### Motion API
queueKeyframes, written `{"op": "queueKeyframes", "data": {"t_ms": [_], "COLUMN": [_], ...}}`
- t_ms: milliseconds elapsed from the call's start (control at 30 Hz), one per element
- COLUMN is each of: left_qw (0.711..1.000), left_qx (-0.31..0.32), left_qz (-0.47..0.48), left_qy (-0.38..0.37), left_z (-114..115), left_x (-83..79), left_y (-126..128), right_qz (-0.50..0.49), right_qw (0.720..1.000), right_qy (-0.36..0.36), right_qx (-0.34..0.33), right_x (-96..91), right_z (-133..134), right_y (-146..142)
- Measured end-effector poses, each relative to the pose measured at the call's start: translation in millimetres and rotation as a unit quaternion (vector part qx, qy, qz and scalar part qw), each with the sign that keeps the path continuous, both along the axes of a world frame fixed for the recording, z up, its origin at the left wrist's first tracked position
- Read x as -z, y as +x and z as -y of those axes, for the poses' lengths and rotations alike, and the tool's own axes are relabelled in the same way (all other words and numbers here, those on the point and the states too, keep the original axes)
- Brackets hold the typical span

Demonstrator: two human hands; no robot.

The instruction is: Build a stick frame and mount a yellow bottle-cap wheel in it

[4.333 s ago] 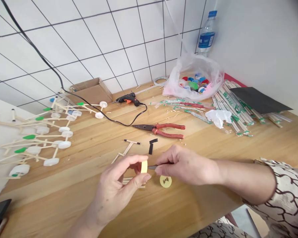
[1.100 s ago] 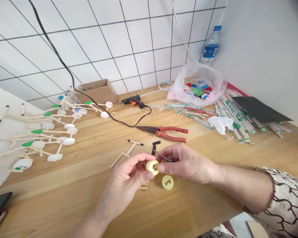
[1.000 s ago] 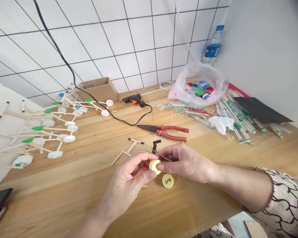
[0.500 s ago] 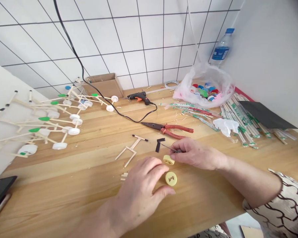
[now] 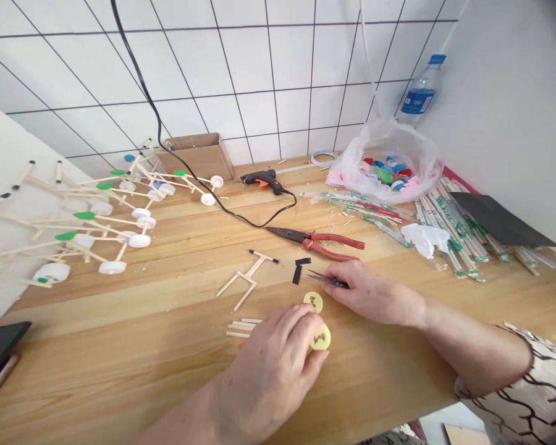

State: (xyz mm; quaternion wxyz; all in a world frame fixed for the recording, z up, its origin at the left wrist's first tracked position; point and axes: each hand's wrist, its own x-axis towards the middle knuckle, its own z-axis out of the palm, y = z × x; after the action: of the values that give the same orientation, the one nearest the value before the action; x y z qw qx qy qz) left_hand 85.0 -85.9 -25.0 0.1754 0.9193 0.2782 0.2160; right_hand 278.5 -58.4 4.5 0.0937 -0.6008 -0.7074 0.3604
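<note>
Left hand (image 5: 278, 371) pinches the near cap (image 5: 322, 339) on the table (image 5: 120, 346), thumb and fingers closed round it. The far cap (image 5: 313, 301) lies just beyond, between both hands. Right hand (image 5: 368, 293) grips scissors (image 5: 324, 279).

Head camera looks forward-down, close over left hand (image 5: 278, 364), right hand (image 5: 370, 293), table (image 5: 120, 371).

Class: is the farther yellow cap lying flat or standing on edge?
Flat: the farther yellow cap shows its full round face on the table.
</note>
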Motion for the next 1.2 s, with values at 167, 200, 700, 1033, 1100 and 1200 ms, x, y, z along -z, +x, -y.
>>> {"op": "queueKeyframes", "data": {"t_ms": [167,200,700,1033,1100,1200], "left_qw": [0.991,0.989,0.852,0.853,0.848,0.821], "left_qx": [-0.074,-0.079,-0.162,-0.15,-0.134,-0.102], "left_qz": [0.081,0.088,0.191,0.217,0.225,0.254], "left_qy": [-0.076,-0.093,-0.459,-0.45,-0.461,-0.501], "left_z": [-4,-6,-29,-41,-42,-43], "left_x": [-2.8,-4.2,-15.6,-16.9,-16.2,-14.6], "left_y": [-8,-10,-23,-32,-32,-31], "right_qz": [0.019,0.002,-0.136,-0.194,-0.187,-0.178], "right_qw": [0.999,1.0,0.988,0.978,0.98,0.982], "right_qy": [0.014,0.014,0.052,0.049,0.049,0.052], "right_qx": [0.027,0.023,-0.055,-0.058,-0.048,-0.035], "right_x": [-13.3,-15.0,-13.6,-11.0,-10.4,-9.7], "right_z": [5,7,19,24,25,28], "right_y": [-2,-1,1,-2,-4,-5]}}
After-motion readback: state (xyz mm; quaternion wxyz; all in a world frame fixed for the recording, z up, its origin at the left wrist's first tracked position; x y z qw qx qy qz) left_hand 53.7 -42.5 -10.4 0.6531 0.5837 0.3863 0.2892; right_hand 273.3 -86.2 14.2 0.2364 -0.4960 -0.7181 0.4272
